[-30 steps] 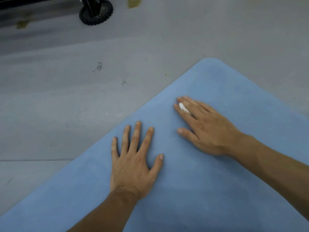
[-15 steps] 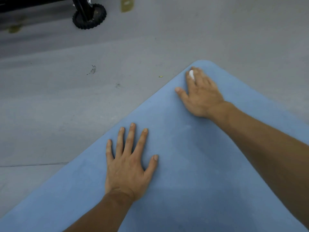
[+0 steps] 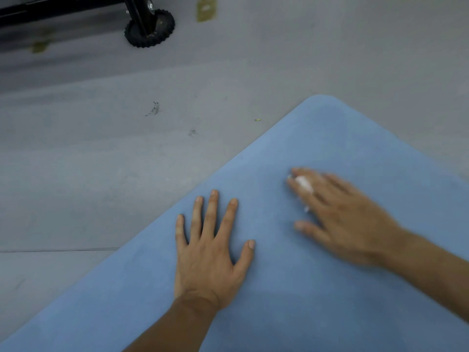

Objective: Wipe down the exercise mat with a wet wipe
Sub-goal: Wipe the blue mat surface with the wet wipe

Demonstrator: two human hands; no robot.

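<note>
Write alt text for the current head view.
A person's right hand, blurred, presses a white wet wipe onto a blue exercise mat with straight fingers; the left hand rests flat on the mat beside it. Grey floor and a black wheel lie beyond the mat's rounded corner.

Gym-like room: grey floor (image 3: 101, 174), black wheeled frame (image 3: 140, 16), exercise mat (image 3: 304, 301).

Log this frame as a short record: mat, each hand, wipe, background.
mat: blue exercise mat, rounded corner pointing away, lying on grey floor
left hand: flat on mat, fingers spread, holding nothing
right hand: blurred, straight fingers pressing white wet wipe onto mat
wipe: mostly hidden, shows between fingers
background: black wheel, top left
</note>
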